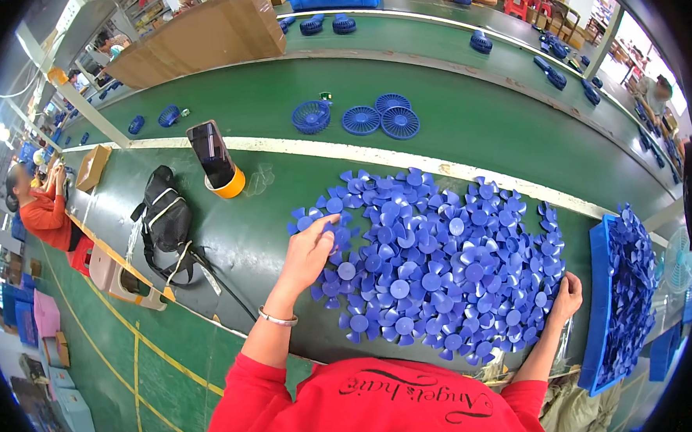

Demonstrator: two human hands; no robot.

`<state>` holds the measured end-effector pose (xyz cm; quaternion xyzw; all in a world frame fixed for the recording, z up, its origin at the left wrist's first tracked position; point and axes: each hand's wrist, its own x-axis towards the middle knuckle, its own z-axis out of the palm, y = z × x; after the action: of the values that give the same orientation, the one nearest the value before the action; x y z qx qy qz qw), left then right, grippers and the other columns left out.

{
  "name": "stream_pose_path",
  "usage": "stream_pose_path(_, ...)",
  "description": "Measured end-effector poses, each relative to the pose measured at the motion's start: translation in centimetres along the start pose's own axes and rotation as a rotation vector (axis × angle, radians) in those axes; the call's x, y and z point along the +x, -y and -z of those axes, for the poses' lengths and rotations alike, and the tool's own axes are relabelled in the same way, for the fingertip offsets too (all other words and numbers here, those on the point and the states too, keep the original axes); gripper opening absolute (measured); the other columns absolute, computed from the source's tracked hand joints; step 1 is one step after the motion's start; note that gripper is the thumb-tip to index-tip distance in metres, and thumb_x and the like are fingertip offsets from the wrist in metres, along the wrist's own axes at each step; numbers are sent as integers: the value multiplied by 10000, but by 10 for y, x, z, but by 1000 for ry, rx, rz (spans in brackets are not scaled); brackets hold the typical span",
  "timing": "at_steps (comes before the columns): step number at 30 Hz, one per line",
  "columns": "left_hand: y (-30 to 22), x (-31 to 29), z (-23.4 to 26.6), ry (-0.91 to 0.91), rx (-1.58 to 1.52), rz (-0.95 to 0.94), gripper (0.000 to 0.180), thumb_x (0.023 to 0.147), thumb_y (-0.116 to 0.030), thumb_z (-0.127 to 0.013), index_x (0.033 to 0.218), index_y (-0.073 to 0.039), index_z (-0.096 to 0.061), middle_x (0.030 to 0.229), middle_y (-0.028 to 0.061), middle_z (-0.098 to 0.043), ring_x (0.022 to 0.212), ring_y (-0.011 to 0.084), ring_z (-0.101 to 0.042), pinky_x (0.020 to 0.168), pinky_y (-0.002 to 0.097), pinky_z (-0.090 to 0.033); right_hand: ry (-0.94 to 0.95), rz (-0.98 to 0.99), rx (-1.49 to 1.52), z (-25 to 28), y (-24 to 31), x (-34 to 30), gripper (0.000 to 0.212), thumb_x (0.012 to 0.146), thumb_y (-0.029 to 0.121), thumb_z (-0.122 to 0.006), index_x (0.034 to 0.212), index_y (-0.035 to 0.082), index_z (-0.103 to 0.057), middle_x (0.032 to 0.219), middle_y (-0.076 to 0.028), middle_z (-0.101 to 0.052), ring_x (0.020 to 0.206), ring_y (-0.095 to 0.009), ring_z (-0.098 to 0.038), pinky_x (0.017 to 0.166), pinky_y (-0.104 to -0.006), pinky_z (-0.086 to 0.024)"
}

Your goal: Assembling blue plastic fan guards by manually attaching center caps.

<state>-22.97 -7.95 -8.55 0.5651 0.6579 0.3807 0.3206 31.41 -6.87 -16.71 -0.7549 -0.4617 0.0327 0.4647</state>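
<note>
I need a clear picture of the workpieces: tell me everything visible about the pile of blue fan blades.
The pile of fan blades spreads loosely over the dark green table: many violet-blue pieces with round hubs and wide, short blades, seemingly smooth plastic. They overlap at mixed angles, with some table showing through toward the far right. The left hand is at its left edge, the right hand at its right; exact contact is unclear. A blue tray stands apart, further right.

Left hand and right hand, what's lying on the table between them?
A spread-out heap of blue fan blades lies between the left hand and the right hand, as the head view shows.
</note>
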Motion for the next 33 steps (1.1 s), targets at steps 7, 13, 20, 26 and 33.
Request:
stream_pose_path(7, 13, 24, -2, -413, 323, -189, 315, 860, -214, -579, 1126, -48, -597, 1062, 151, -609, 978, 276, -571, 848, 370, -445, -5, 1, -2, -2, 1, 0, 169, 824, 74, -589, 965, -4, -640, 912, -91, -652, 819, -186, -609, 752, -303, -474)
stream_pose_path(13, 17, 37, -29, -219, 408, -361, 353, 864, -316, -578, 1123, -78, -603, 1125, 163, -585, 1098, 322, -513, 958, 435, -354, -25, -24, 78, -5, 10, -4, 201, 824, 65, -595, 1006, -8, -640, 935, -102, -654, 834, -183, -614, 753, -301, -487)
stream_pose_path(20, -26, 65, -30, -271, 327, -321, 297, 866, -272, -575, 1043, -38, -625, 981, 140, -638, 934, 288, -590, 886, 392, -416, -33, -68, 130, -2, 8, -5, 154, 825, 49, -596, 953, -22, -643, 905, -97, -652, 796, -166, -607, 733, -293, -487)
stream_pose_path(26, -22, 99, -43, 23, 255, -285, 401, 896, -327, -517, 1148, -21, -579, 1116, 191, -606, 1059, 318, -570, 920, 379, -427, -79, 19, 134, -4, 35, -5, 115, 800, 16, -589, 897, -11, -645, 822, -88, -624, 756, -163, -595, 706, -280, -481)
stream_pose_path(33, -35, 106, -39, 42, 335, -202, 340, 898, -317, -513, 1014, -20, -631, 804, 180, -658, 763, 293, -654, 688, 373, -484, 191, 238, -91, -3, 78, 39, 161, 725, 55, -599, 879, 32, -643, 841, -137, -618, 839, -302, -594, 759, -373, -474)
